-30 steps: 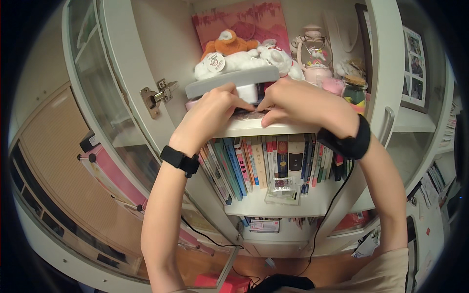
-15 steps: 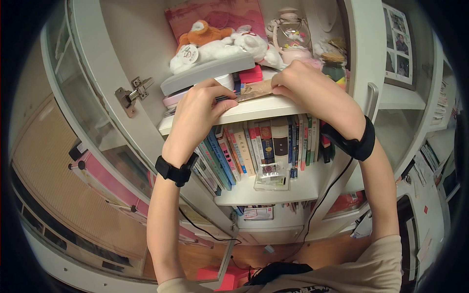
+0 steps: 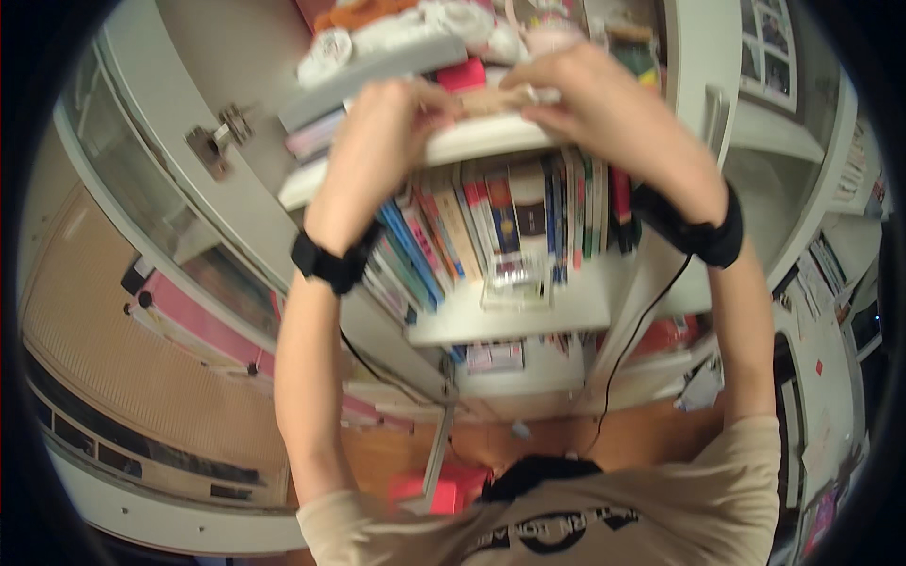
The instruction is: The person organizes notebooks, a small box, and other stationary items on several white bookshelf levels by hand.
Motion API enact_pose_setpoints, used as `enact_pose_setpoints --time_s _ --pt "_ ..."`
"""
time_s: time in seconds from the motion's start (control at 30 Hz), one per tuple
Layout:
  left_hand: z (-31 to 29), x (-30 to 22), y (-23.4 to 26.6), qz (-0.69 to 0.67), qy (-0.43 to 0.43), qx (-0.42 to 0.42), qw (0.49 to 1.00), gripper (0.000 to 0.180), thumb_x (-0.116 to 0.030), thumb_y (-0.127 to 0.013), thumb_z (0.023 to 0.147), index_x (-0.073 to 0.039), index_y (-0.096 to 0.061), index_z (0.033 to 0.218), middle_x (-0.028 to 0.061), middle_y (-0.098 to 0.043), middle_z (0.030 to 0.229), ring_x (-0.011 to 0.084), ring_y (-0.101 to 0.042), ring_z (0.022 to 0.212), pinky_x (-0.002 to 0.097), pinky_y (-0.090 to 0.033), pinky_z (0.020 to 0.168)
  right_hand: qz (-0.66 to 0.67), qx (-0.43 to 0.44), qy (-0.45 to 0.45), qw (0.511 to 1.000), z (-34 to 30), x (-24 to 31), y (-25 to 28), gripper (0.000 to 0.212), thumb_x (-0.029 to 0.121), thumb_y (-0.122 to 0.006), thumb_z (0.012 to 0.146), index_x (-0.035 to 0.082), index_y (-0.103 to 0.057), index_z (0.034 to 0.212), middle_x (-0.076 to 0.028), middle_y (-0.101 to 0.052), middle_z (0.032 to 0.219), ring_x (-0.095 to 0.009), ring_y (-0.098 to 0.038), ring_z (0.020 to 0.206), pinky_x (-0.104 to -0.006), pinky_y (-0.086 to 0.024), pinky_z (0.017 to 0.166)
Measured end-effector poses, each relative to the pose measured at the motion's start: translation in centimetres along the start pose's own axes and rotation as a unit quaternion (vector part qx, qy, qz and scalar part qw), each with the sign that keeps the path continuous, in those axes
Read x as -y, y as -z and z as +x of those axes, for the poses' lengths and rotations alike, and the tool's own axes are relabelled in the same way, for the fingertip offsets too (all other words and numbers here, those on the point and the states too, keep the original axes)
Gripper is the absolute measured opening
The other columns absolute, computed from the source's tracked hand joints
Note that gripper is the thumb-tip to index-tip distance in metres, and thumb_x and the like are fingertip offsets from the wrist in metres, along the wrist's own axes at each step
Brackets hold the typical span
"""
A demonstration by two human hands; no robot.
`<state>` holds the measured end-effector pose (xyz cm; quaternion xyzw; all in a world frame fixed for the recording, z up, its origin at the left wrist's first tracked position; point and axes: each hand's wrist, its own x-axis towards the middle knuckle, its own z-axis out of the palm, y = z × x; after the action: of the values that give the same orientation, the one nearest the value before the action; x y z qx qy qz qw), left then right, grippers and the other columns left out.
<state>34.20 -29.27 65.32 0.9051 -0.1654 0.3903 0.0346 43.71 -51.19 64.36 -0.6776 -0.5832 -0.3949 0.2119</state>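
Observation:
A brown flat piece (image 3: 485,101), perhaps card or paper and blurred by motion, lies along the front edge of the white upper shelf (image 3: 495,137). My left hand (image 3: 385,123) is closed at its left end, thumb against fingers. At the other end, my right hand (image 3: 587,92) pinches it, and something pale shows by those fingertips. Just behind it sits a small red box (image 3: 461,74). A long grey case (image 3: 373,83) rests on a stack of flat things beside my left hand. White plush toys (image 3: 444,28) lie on top of the case.
Below stands a row of upright books (image 3: 510,208), with a small clear case (image 3: 517,278) in front. An open cabinet door with a metal hinge (image 3: 222,137) is on the left; another door's handle (image 3: 717,113) is on the right. A black cable (image 3: 637,335) hangs from my right armband.
The view has tilted downward, so shelf, toys and hands sit higher in the picture. Both hands stay at the brown piece; the right fingers have shifted slightly along it.

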Motion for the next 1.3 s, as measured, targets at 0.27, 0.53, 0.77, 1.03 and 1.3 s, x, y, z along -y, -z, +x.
enact_pose_setpoints --time_s 0.27,0.53,0.77,1.03,1.3 --pt "-3.2 -1.2 1.0 -0.006 -0.005 -0.091 0.996 0.012 -0.003 -0.063 0.084 -0.003 -0.072 0.092 0.0089 -0.072 0.087 0.0215 -0.066 0.079 0.0314 -0.051 0.074 0.306 0.018 -0.097 0.947 -8.8 7.5 2.9 0.031 -0.009 -0.059 0.079 0.001 -0.071 0.105 -0.012 -0.07 0.105 -0.023 -0.068 0.094 -0.0292 -0.053 0.079" --pt "-16.6 -4.1 -11.7 -0.244 0.187 -0.024 0.951 0.021 0.004 -0.061 0.076 -0.006 -0.068 0.093 0.0085 -0.064 0.099 0.023 -0.058 0.097 0.0317 -0.046 0.084 0.406 0.081 -0.409 0.813 -22.8 11.1 -15.2 0.032 0.003 -0.063 0.083 0.0 -0.062 0.115 -0.017 -0.061 0.12 -0.029 -0.06 0.108 -0.0367 -0.053 0.084" --pt "-19.2 -2.0 -20.7 -0.168 0.141 0.105 0.97 0.067 -0.005 -0.078 0.068 -0.009 -0.052 0.129 0.0103 -0.051 0.129 0.0313 -0.046 0.123 0.0404 -0.037 0.103 0.12 0.077 -0.289 0.947 -25.4 10.4 -20.7 0.033 0.007 -0.061 0.083 -0.007 -0.056 0.112 -0.022 -0.058 0.119 -0.036 -0.053 0.116 -0.042 -0.043 0.099" --pt "-19.4 -2.1 -22.1 -0.156 0.178 0.063 0.97 0.06 0.007 -0.072 0.066 -0.004 -0.058 0.122 0.0138 -0.058 0.118 0.0343 -0.052 0.113 0.0402 -0.041 0.097 0.02 0.088 -0.28 0.956 -26.6 11.0 -20.7 0.043 0.014 -0.062 0.085 -0.01 -0.054 0.119 -0.02 -0.056 0.126 -0.031 -0.052 0.118 -0.0378 -0.044 0.099" --pt "-19.6 -1.2 -23.3 -0.241 0.212 0.046 0.946 0.04 -0.003 -0.076 0.074 -0.001 -0.058 0.109 0.0152 -0.059 0.125 0.0328 -0.052 0.119 0.0389 -0.042 0.1 0.034 0.06 -0.279 0.958 -26.8 10.9 -20.6 0.039 0.014 -0.062 0.086 -0.01 -0.056 0.116 -0.021 -0.055 0.127 -0.032 -0.051 0.12 -0.0387 -0.043 0.102"
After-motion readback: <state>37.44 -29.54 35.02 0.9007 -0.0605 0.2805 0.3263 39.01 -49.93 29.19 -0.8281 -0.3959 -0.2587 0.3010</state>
